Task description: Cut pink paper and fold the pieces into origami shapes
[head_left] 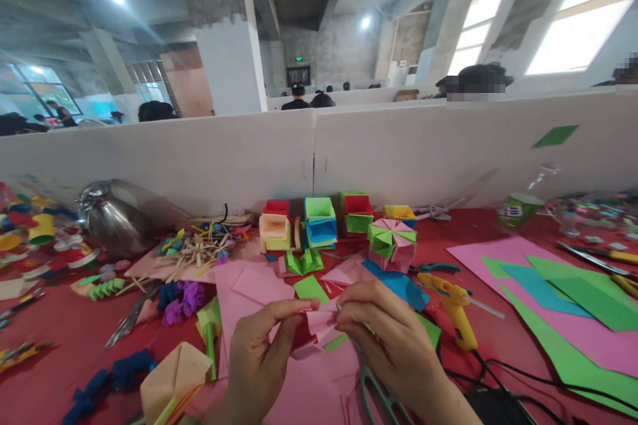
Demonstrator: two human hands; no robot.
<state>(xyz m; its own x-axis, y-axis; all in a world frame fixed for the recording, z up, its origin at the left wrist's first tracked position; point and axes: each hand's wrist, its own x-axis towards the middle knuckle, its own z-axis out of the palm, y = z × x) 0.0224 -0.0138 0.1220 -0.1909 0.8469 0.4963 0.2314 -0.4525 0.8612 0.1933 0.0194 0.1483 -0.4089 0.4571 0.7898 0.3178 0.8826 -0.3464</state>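
Note:
My left hand (264, 352) is closed in a pinch on the left edge of a small folded piece of pink paper (323, 324). On the paper's right side, the fingertips of my right hand (389, 339) are pressed together, so it hangs between both hands above the table. Scissors with grey-green handles (371, 395) lie below my right hand, their blades mostly hidden. Larger pink sheets (299, 388) spread out underneath. Just beyond my fingers are a green paper square (312, 288) and a pink-and-green folded paper box (392, 242).
Several coloured paper boxes (321, 229) line the white partition (224, 153). A yellow glue gun (453, 309) with a black cord lies at right, near coloured sheets (538, 358). A metal jug (117, 219), wooden sticks (199, 246) and a peach paper box (174, 378) are at left.

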